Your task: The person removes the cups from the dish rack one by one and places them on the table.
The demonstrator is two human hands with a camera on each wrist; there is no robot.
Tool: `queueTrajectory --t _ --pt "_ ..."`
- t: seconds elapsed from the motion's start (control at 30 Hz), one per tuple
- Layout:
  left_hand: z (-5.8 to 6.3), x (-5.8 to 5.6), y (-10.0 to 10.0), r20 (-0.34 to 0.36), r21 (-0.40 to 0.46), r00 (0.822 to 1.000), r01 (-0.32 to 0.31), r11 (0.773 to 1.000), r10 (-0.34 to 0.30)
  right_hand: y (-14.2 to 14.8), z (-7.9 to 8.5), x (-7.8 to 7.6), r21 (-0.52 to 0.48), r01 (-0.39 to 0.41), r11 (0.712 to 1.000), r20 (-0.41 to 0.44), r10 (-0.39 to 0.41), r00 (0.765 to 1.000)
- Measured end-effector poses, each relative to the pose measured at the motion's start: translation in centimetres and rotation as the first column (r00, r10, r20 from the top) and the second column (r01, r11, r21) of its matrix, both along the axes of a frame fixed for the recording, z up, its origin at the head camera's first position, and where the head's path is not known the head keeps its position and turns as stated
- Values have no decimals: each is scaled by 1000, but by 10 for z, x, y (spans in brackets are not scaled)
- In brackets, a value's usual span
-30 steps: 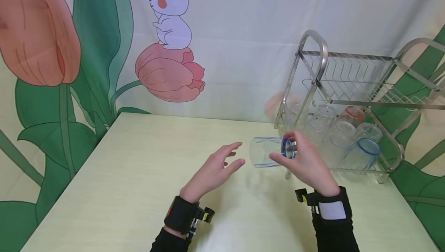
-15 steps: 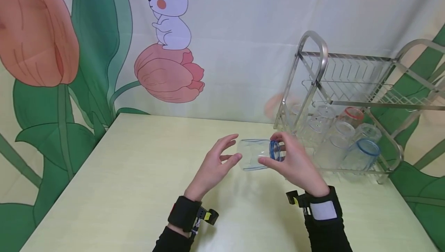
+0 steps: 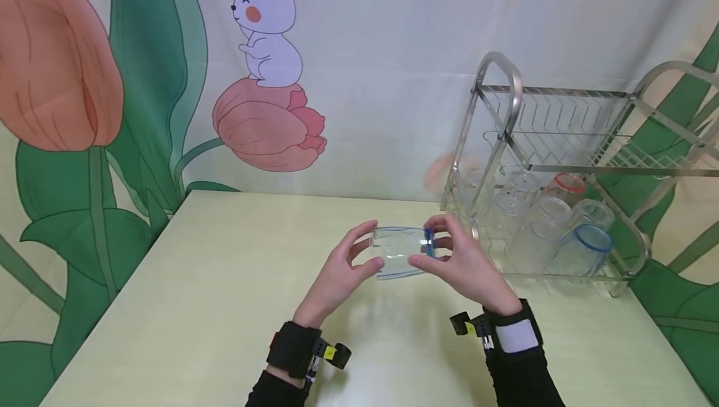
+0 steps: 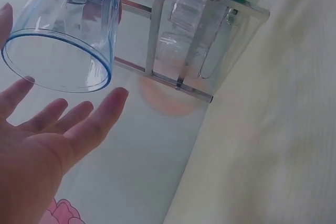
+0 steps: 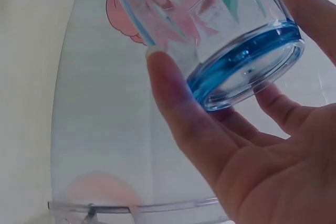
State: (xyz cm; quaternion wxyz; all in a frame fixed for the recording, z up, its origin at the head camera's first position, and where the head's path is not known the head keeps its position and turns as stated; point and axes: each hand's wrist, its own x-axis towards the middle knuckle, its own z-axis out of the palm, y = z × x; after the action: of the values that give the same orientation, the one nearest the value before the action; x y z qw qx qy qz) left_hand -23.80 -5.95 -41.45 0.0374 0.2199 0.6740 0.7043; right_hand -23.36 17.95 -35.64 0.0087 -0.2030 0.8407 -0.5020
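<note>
A clear drinking glass (image 3: 396, 252) with blue edging is held on its side above the table. My right hand (image 3: 470, 269) grips it around its base, where a thick blue band (image 5: 247, 53) shows in the right wrist view. Thumb and fingers press on opposite sides of the glass. At the other end, my left hand (image 3: 336, 277) has its fingers spread, fingertips close around the mouth. In the left wrist view the thin blue rim (image 4: 58, 35) of the glass faces that palm, with nothing inside.
A two-tier metal dish rack (image 3: 513, 107) stands at the back right. Several upside-down glasses sit on its lower tier, among them a blue-edged glass (image 3: 584, 251) and a red-edged glass (image 3: 566, 185). A printed cloth (image 3: 382, 82) hangs behind the pale table (image 3: 196, 307).
My right hand has carried the glass leftward, away from the rack. The gap to my left hand has closed, so its fingertips now reach the mouth of the glass.
</note>
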Motion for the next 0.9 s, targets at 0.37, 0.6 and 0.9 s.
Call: queueTrajectory --t 0.37,0.6,0.9 --pt "2 -1 -8 -48 107 998 55 993 -50 -9 -8 -6 -116 -76 990 64 84 994" --pt "6 -1 -16 -21 100 998 56 993 -54 -18 -11 -8 -166 -89 982 89 105 990" --pt "6 2 -13 -18 94 1000 14 995 -13 -17 -14 -9 -143 -93 985 53 101 993"
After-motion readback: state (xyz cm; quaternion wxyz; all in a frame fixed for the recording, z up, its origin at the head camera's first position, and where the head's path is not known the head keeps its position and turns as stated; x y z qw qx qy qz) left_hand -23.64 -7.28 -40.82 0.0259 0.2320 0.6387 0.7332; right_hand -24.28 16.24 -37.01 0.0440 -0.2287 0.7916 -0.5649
